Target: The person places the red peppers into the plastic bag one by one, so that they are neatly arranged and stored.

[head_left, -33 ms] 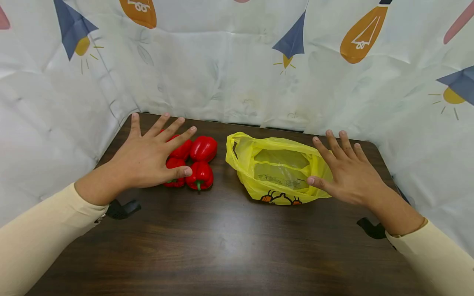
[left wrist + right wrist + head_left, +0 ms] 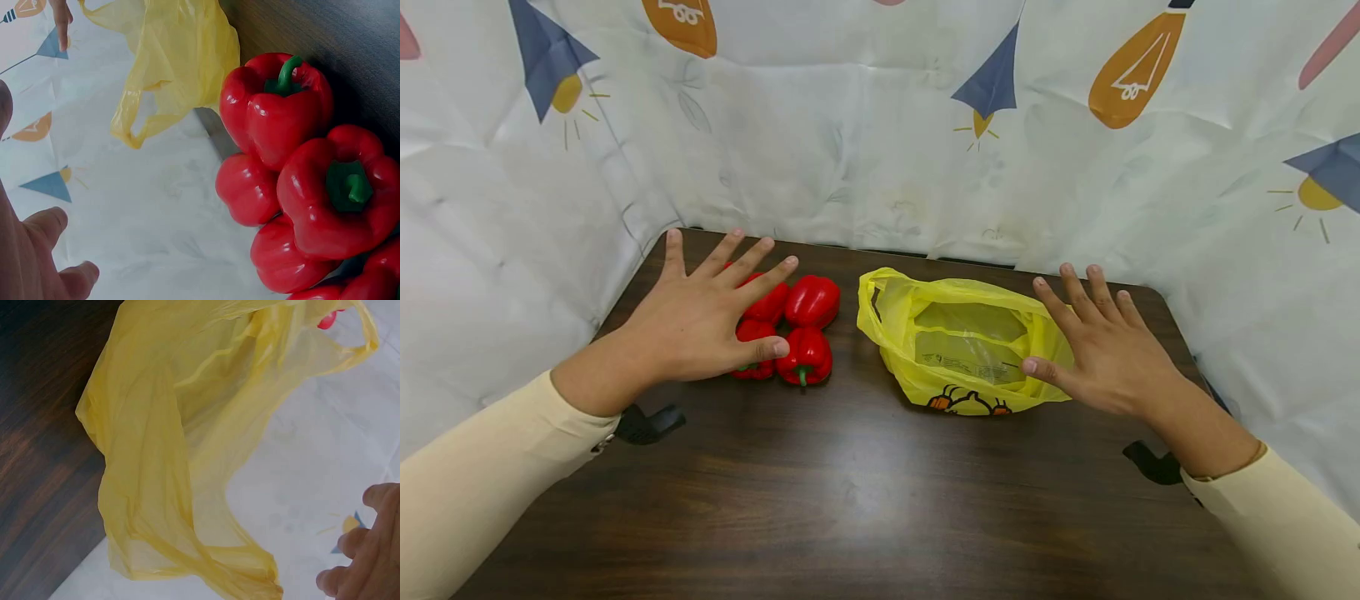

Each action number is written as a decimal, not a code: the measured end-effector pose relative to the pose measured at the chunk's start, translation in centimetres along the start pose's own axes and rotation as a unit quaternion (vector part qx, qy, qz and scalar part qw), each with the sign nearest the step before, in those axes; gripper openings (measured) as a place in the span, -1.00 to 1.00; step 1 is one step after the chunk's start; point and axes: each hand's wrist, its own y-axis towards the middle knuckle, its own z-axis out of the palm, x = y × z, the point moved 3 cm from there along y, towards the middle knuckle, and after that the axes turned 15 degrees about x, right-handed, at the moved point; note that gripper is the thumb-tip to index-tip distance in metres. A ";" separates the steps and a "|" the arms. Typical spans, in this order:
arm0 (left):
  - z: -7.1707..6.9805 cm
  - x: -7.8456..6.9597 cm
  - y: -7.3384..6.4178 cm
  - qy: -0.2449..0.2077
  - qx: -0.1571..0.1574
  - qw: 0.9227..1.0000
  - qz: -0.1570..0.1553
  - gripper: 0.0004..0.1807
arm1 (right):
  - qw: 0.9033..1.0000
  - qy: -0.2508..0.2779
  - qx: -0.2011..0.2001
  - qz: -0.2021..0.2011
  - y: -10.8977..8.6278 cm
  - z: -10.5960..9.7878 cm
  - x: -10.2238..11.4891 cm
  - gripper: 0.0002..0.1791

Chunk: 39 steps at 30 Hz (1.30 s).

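Observation:
My left hand [image 2: 694, 323] is held with its fingers spread above a cluster of several red bell peppers [image 2: 812, 302], hiding part of them. In the left wrist view, green stems show on the nearer bell peppers [image 2: 340, 190], and the fingers stay apart from them. A yellow plastic bag [image 2: 898, 354] stands on the table with its mouth open upward and a cartoon print on its near side. My right hand [image 2: 1108, 354], fingers spread too, hovers over the bag's right end and covers part of it. Neither hand holds anything.
The dark wooden table [image 2: 850, 500] carries the peppers left of centre and the bag right of centre. A white patterned sheet [image 2: 850, 150] hangs behind and along both sides. A black strap piece [image 2: 651, 425] sticks out below each wrist.

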 end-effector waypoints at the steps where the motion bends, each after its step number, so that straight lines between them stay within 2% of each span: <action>1: 0.0 0.0 0.0 0.000 0.000 1.000 -0.001 0.05 | 1.000 0.000 0.000 0.000 0.0 0.0 0.0 0.07; 10: 0.6 -0.1 -0.3 -0.008 0.006 1.000 -0.003 0.05 | 1.000 0.009 0.004 0.001 -0.3 0.5 -0.1 0.07; 21: 1.7 0.1 -0.8 -0.020 0.010 1.000 -0.009 0.04 | 1.000 0.018 -0.019 0.004 -0.7 1.3 -0.4 0.06; 26: 2.3 0.3 -0.9 -0.026 0.023 0.999 -0.014 0.04 | 0.999 0.022 -0.027 0.003 -1.1 1.7 -0.6 0.06; 39: 4.1 0.5 -1.4 -0.057 0.036 0.997 -0.021 0.03 | 0.996 0.069 -0.058 0.024 -2.2 3.2 -1.6 0.04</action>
